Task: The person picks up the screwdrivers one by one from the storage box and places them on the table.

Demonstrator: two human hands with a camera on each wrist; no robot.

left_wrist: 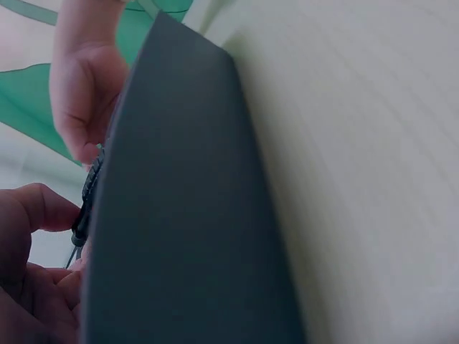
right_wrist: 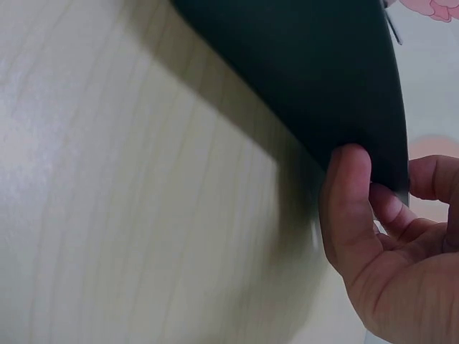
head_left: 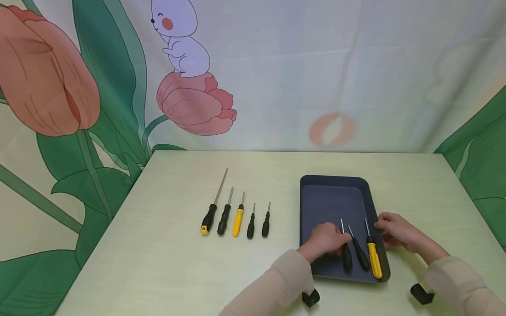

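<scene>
Our left hand (head_left: pixel 327 238) is grasping a slim black screwdriver (head_left: pixel 347 259), pinched between thumb and fingers, and our right hand (head_left: pixel 398 230) is gripping the right rim of a dark tray (head_left: pixel 334 202).

Well to the left of both hands, five screwdrivers lie side by side on the pale bench (head_left: pixel 158 263), handles toward us and tips pointing away. Leftmost we have a long screwdriver (head_left: pixel 208 219), black with a yellow end, then a thick black screwdriver (head_left: pixel 224 219), a yellow screwdriver (head_left: pixel 238 221), a short screwdriver (head_left: pixel 251 229) and, nearest to our left hand, another short screwdriver (head_left: pixel 266 224).

Our left hand reaches over the left side of the tray, with the held screwdriver at its right; we cannot tell whether that handle touches the tray floor. Just right of it, a second black screwdriver (head_left: pixel 361 256) lies slanted in the tray, its tip leaning toward our left hand. Beside that, between our hands and nearer the right one, a yellow-handled screwdriver (head_left: pixel 374 259) lies along the tray's right wall.

Beyond our hands, behind the bench, hangs a curtain (head_left: pixel 276 87) printed with tulips and a white animal.
</scene>
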